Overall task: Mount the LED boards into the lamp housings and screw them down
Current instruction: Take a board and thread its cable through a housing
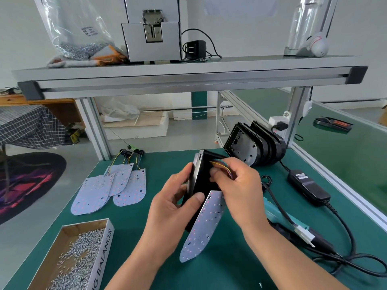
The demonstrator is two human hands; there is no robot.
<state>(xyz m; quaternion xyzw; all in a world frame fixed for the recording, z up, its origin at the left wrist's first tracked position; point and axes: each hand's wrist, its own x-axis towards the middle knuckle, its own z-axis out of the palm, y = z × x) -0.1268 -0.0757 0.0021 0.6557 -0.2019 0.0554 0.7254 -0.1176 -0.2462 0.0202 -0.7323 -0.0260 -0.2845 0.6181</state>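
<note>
L hand grips black housing upright over bench. R hand pinches wires inside it. LED board dangles outside, below R fingers, long axis slanting near-left; R hand nearer.

White walls close the room behind a green-topped workbench, whose aluminium posts carry a grey shelf above its far edge. Beyond the workbench's left edge lies grey floor with a dark oval rug patterned in red, a table under checked cloth and a wooden desk. A second green bench adjoins the right edge. The light is soft and even.
</note>
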